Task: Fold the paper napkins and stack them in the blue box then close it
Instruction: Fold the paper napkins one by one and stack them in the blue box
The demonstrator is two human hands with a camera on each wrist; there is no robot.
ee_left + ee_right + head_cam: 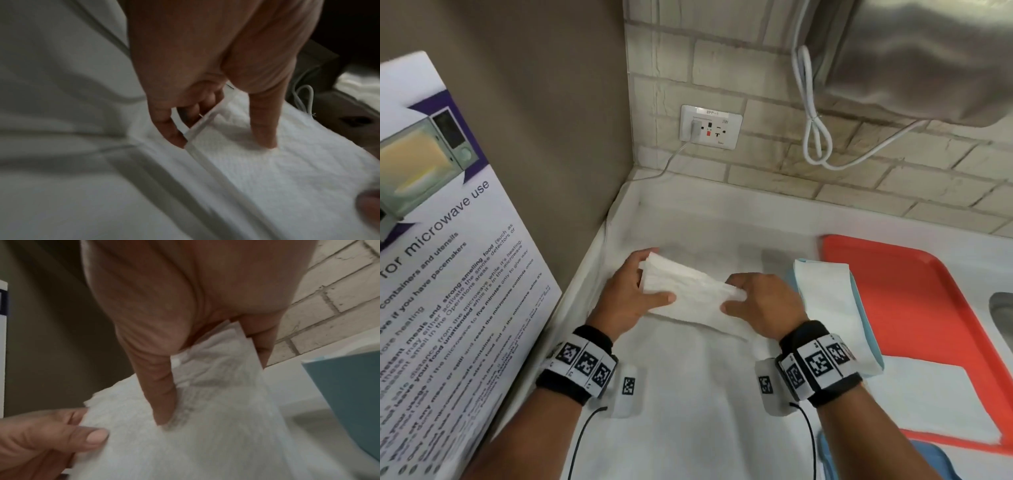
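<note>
You are partway through, by the look of it: the blue box (856, 301) sits open at about three o'clock from your hands, its near end overlapping the red tray (914, 294), and it already holds white folded napkins (825, 291) that fill it to the rim (how many are in there, you cannot tell from above). One more napkin (688, 294) is in work right now, so what is left is to finish this fold, lay it on the stack, deal with any napkins still to come, and close the box; a blue edge at five o'clock near your right forearm may be the lid, though too little shows to be sure. The napkin in hand is stretched as a long band between your two hands, over the white-covered surface (688, 428). Your left hand (630, 301) has a pinching grip on its nine o'clock end, thumb on top and fingers curled under the layered edge, which the left wrist view shows plainly. Your right hand (760, 301) grips the three o'clock end the same way, thumb pressed on the upper face and fingers behind the paper. The box stands just beside the right hand, so the carry should be short. The paper is thin and limp; judging by the slack in the middle, it could unfold if either grip loosens before it is set down.
</note>
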